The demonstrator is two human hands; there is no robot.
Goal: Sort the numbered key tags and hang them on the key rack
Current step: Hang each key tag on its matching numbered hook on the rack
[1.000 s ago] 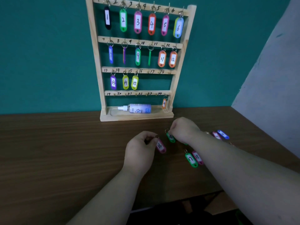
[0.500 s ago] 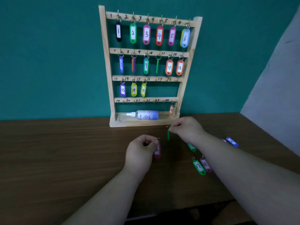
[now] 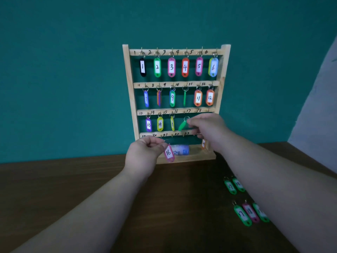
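A wooden key rack (image 3: 129, 92) stands against the teal wall, its top three rows hung with numbered tags up to 15. My right hand (image 3: 207, 127) pinches a green tag (image 3: 182, 125) with its ring raised just below the third row's hooks near 16 and 17. In front of the rack's bottom shelf, my left hand (image 3: 144, 155) pinches the ring of a pink tag marked 16 (image 3: 169, 153), which dangles. Several loose tags lie on the table at the right: green 17 (image 3: 242, 215), pink 18 (image 3: 250, 212), and more above them (image 3: 230, 187).
A small white bottle (image 3: 180, 150) lies on the rack's bottom shelf, partly behind the pink tag. An orange tag (image 3: 203, 144) hangs at the bottom row's right end. The brown wooden table (image 3: 54, 189) stretches left. A grey wall rises at the far right.
Both hands rose from the table toward the rack. The right hand carried the green tag up to the third row; the left lifted pink tag 16 to the bottom shelf's height.
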